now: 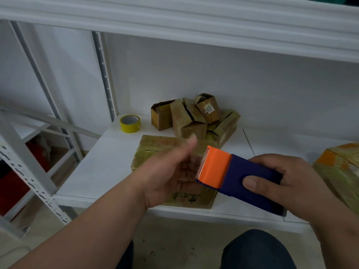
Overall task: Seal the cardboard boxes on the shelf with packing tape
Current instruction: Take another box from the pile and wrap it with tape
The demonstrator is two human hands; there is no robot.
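Spare roll: a yellow tape roll [130, 123] stands at the back left of the white shelf [101, 164], well apart from both hands.
Left hand: the left hand [171, 171] hovers over the front box, palm up and thumb raised, fingers loosely extended toward the cutter; a clear tape strip appears to lie across them, but a pinch cannot be confirmed.
Front box: the front box [155, 146] sits at the shelf's front edge, under both hands.
Small boxes: the small boxes [194, 117] are heaped behind it, some flaps ajar.
Dispenser: the tape dispenser [239, 175], orange blade guard on a blue body, is held above the front box, teeth toward the left hand.
Right hand: the right hand [287, 183] grasps the blue body, thumb on top.
Procedure: draw out enough tape to overhang the box end, anchor it on the near side wall, keep tension, run along the centre seam, then press flat.
Not visible: the front box's seam lies under the hands; the tape end is nearly transparent; the dispenser's roll is concealed; another box [340, 171] is cut off at right.
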